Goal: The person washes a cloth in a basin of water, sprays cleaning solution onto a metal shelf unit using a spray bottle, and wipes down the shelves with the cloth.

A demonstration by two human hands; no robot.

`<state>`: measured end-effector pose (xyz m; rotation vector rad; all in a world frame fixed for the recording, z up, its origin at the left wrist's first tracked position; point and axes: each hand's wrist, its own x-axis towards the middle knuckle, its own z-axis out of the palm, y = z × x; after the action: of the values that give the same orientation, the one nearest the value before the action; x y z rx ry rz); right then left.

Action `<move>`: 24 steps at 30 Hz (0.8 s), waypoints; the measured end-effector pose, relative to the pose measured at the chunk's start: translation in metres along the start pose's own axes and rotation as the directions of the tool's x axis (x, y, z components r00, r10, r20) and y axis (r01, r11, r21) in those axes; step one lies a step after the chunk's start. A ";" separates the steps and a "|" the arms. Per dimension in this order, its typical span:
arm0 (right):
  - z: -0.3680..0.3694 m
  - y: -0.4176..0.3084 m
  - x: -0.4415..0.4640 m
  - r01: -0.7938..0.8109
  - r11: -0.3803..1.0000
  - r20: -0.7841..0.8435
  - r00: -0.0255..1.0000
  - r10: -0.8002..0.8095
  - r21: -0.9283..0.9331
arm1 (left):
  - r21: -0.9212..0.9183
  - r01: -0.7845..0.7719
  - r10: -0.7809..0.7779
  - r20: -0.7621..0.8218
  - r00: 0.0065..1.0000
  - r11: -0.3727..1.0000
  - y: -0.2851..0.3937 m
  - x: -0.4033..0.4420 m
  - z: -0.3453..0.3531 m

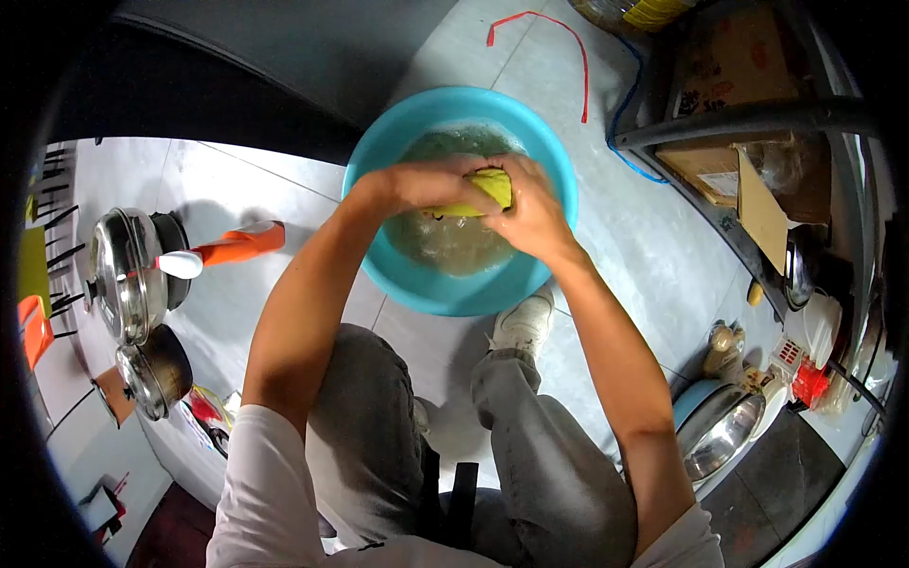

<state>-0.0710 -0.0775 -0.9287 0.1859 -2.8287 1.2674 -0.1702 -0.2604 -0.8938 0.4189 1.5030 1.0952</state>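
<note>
A turquoise basin (459, 301) stands on the tiled floor in front of me, with cloudy, foamy water (454, 251) in it. Over the water I hold a bunched yellow-green cloth (488, 192) between both hands. My left hand (426, 185) is closed round its left side and is slightly blurred. From the right, my right hand (526, 204) grips the other side, its fingers curled over the top. Part of the cloth is hidden by my fingers.
Left of the basin are an orange spray bottle (241, 244) and lidded pots (123, 275). A dark metal rack (757, 118) with cardboard boxes (734, 71) stands on the right, near metal bowls (724, 435). A red strip (579, 57) lies beyond the basin; my shoe (524, 324) is close to its rim.
</note>
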 end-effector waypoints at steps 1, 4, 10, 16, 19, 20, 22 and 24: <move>-0.002 -0.004 0.000 -0.055 0.990 -0.073 0.996 0.046 -0.133 | 0.118 -0.026 0.028 -0.011 1.000 0.993 0.000 0.002 -0.002; -0.018 -0.025 0.008 -0.176 0.885 -0.098 0.984 0.149 -0.431 | 0.405 -0.028 0.091 -0.136 0.986 0.914 -0.001 0.004 -0.006; -0.025 -0.016 0.019 -0.512 0.818 0.184 0.858 0.479 0.261 | 0.299 -0.082 0.167 -0.268 0.949 0.951 -0.006 0.001 0.002; -0.041 -0.019 0.021 -0.562 0.459 0.388 0.820 0.422 0.688 | 0.324 -0.207 0.328 -0.385 0.863 0.923 -0.019 0.004 0.028; -0.046 -0.020 0.018 -0.577 0.281 0.462 0.800 0.382 0.767 | 0.235 -0.316 0.388 -0.403 0.829 0.919 -0.017 0.008 0.035; -0.046 -0.020 0.015 -0.564 0.240 0.463 0.806 0.370 0.790 | 0.202 -0.322 0.378 -0.393 0.838 0.925 -0.015 0.005 0.034; -0.047 -0.018 0.010 -0.545 0.161 0.476 0.815 0.330 0.823 | 0.294 -0.329 0.430 -0.417 0.801 0.897 -0.019 0.007 0.034; -0.051 -0.015 0.009 -0.539 0.087 0.501 0.823 0.269 0.838 | 0.528 -0.296 0.559 -0.455 0.693 0.796 -0.030 0.016 0.033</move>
<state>-0.0787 -0.0501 -0.8827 -0.5689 -1.6047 3.1932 -0.1350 -0.2496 -0.9240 0.8274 2.3085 1.3561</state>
